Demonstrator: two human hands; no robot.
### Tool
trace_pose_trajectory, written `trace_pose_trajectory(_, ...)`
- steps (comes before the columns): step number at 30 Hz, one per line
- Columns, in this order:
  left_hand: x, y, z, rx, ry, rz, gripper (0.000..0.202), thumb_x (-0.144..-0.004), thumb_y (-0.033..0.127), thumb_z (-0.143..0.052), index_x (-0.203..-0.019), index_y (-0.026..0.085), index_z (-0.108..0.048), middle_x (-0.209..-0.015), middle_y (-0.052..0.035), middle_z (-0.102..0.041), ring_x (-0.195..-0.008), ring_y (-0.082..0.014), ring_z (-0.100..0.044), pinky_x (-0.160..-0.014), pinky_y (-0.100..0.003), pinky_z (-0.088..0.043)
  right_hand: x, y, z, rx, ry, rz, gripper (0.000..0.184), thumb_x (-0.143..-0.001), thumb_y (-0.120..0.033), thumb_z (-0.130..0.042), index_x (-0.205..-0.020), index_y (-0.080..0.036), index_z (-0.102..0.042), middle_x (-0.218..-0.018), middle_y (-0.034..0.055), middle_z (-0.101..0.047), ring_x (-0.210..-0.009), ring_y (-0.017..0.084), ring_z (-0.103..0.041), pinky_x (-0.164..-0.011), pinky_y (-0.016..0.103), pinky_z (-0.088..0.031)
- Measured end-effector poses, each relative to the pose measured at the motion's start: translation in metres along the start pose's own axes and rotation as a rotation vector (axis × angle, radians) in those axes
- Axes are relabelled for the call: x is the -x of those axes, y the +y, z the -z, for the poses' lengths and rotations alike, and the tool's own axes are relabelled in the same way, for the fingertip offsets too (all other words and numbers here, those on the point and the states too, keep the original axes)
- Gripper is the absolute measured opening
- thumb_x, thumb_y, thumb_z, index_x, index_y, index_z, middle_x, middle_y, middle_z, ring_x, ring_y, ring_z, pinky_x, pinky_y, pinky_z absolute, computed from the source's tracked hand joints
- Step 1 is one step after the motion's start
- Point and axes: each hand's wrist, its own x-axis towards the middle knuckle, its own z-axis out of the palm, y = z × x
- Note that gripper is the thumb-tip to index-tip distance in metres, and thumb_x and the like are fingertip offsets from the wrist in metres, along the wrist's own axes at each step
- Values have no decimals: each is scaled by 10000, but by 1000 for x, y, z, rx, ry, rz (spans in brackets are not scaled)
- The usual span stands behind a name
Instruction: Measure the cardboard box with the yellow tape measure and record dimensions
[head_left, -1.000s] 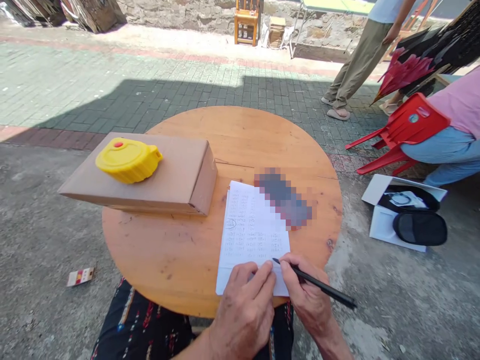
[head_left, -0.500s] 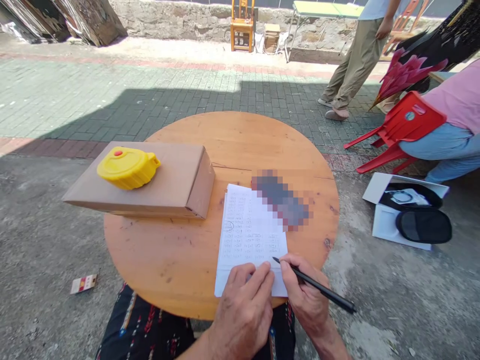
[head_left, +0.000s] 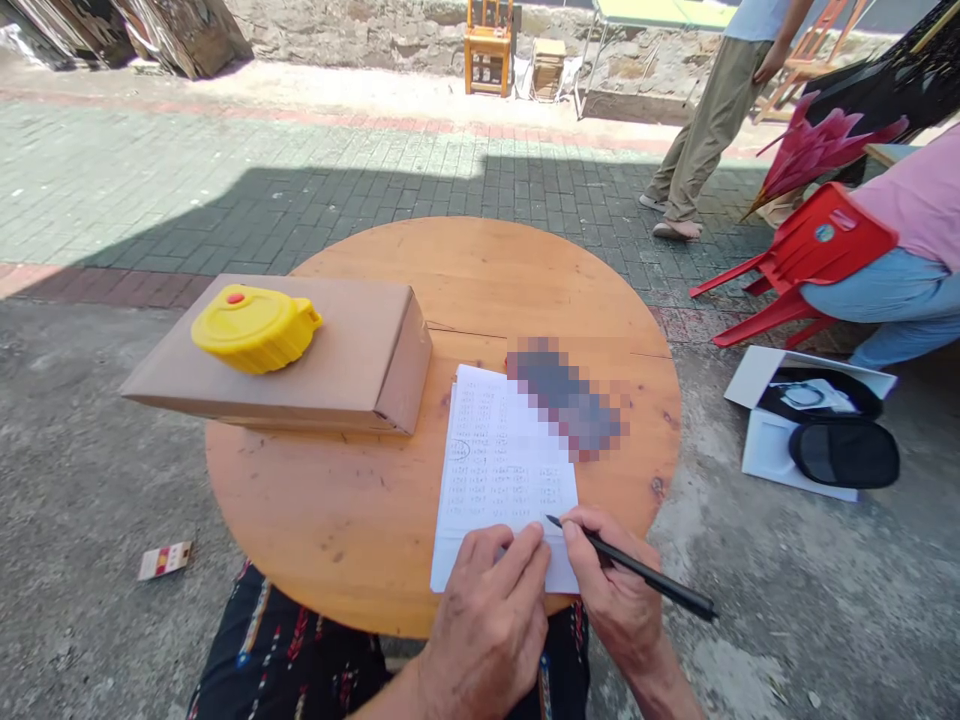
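Observation:
A white sheet of paper [head_left: 501, 470] covered in rows of handwritten numbers lies on a round wooden table [head_left: 360, 510]. My left hand [head_left: 491, 620] rests on the sheet's near edge, fingers flat and pressing it down. My right hand [head_left: 613, 590] grips a black pen [head_left: 637, 570], its tip touching the lower right part of the paper. A blurred dark object [head_left: 566, 397] lies across the sheet's far right corner.
A brown cardboard box [head_left: 352, 360] on the table's left carries a yellow tape measure [head_left: 253, 327]. A red plastic chair [head_left: 802, 260] with a seated person, a white box with a black case [head_left: 844, 452] and a walking person [head_left: 712, 110] are to the right. A small card [head_left: 163, 560] lies on the ground.
The view shifted slightly. Both hands and the pen stay in almost the same place on the paper. The walking person at the back has stepped a little.

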Motion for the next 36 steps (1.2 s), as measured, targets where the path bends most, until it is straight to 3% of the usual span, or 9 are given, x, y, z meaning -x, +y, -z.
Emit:
trace_pose_trajectory(8, 0, 2, 1, -4, -7, 9, 405, -828, 40, -524, -1219, 99, -610, -1261, -120, -648, -987, -262, -539, -856, -420, -508, -2, -2, 1, -6, 2, 12, 152, -929, -203, -539, -806, -206, -629, -671, -14, -646, -578, 132, -616, -572, 231, -498)
trace_pose_trajectory(18, -4, 4, 1, -42, -24, 30, 341, -871, 70, -513, -1198, 107, -605, -1203, -103, -654, -986, -256, -533, -849, -403, -474, 10, 4, -2, -46, 149, -25, 108, -916, -161, -558, -869, -222, -633, -754, -15, -676, -651, 134, -643, -630, 229, -504)
trace_pose_trajectory(36, -6, 5, 2, -45, -45, 46, 333, -887, 89, -502, -1202, 122, -605, -1212, -94, -653, -981, -253, -537, -847, -399, -458, 2, 2, 0, -14, 77, 53, 112, -920, -152, -560, -853, -210, -629, -723, -17, -672, -613, 116, -637, -615, 215, -504)
